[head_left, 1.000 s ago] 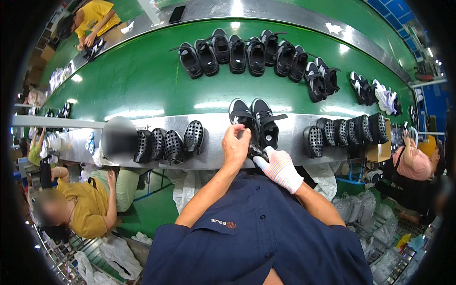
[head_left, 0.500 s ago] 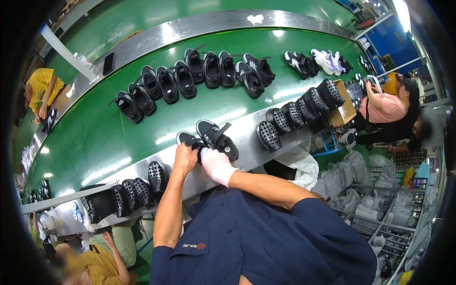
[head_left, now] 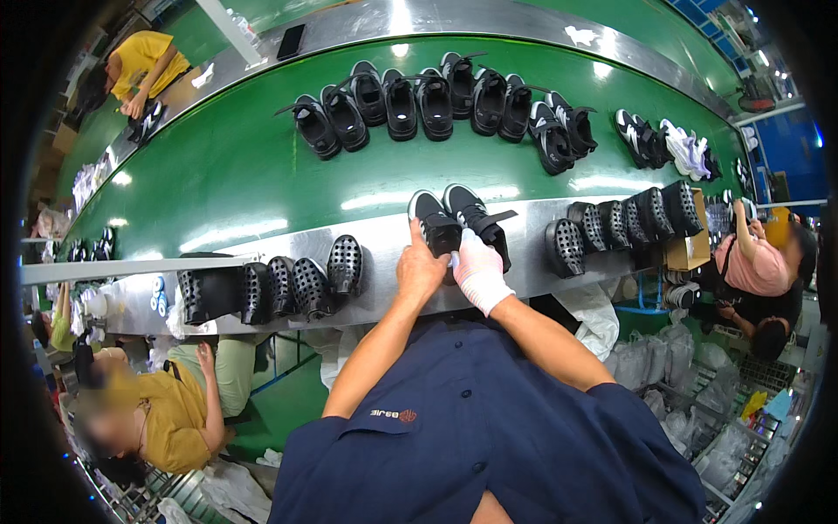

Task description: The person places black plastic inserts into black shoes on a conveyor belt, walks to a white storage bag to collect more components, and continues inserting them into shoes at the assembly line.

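Observation:
A pair of black sneakers with white soles stands side by side before me at the steel edge of the line. My bare left hand point(head_left: 422, 268) grips the heel end of the left sneaker point(head_left: 429, 218), its fingers closed along the side. My right hand point(head_left: 482, 272), in a whitish-pink knit glove, presses in at the same heel, between the two shoes; its fingertips are partly hidden. Beside it, the right sneaker point(head_left: 461, 200) has a loose black strap point(head_left: 494, 218) sticking out to the right.
Several black sneakers point(head_left: 401, 109) line the green belt point(head_left: 262, 179) beyond. Black perforated shoe-shaped forms stand on the steel ledge at left point(head_left: 346, 262) and right point(head_left: 567, 249), with a cardboard box point(head_left: 690, 251) further right. People work left and right; a pale bar point(head_left: 131, 269) crosses at left.
The view has turned, so the scene sits further right in it. Both hands stay at the left sneaker, which now stands straighter beside its mate.

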The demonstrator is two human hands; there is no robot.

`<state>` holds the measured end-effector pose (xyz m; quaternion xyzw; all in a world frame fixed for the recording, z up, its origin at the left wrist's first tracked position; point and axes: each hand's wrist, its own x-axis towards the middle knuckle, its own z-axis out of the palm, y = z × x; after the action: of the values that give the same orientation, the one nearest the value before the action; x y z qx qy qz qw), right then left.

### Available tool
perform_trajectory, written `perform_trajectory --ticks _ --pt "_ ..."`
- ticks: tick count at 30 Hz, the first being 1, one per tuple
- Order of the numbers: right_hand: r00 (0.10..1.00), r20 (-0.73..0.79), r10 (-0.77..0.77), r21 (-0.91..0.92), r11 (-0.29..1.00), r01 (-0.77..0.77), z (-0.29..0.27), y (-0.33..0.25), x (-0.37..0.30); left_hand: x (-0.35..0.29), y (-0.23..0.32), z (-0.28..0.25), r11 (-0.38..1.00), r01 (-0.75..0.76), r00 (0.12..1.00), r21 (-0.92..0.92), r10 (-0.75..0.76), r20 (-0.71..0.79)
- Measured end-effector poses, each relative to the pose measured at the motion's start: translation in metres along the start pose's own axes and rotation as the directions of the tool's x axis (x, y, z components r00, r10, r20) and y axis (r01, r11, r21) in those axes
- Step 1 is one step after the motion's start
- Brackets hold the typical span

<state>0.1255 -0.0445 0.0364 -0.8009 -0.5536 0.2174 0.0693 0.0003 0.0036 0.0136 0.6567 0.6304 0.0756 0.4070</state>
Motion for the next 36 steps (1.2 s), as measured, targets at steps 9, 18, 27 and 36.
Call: perform_trajectory --ticks 9,18,27,36 --pt "0.993 0.106 0.052 0.096 0.993 -0.063 0.019 0.003 0.024 0.003 -0.029 -0.004 0.983 -0.077 0.997 -0.166 0.074 -0.029" --pt "0.769 0.094 -0.632 0.296 0.755 0.584 -0.022 -0.009 0.057 -0.014 -0.042 -0.005 0.988 -0.06 0.963 -0.141 0.02 -0.267" --pt "0.844 0.252 -0.473 0.626 0.745 0.231 -0.007 0.003 0.062 -0.028 -0.043 0.016 0.969 -0.183 0.915 -0.165 0.107 -0.389" --pt "0.926 0.254 -0.28 0.862 0.499 -0.086 -0.009 0.018 0.086 -0.02 -0.009 -0.011 0.659 -0.551 0.644 0.512 0.726 -0.242"
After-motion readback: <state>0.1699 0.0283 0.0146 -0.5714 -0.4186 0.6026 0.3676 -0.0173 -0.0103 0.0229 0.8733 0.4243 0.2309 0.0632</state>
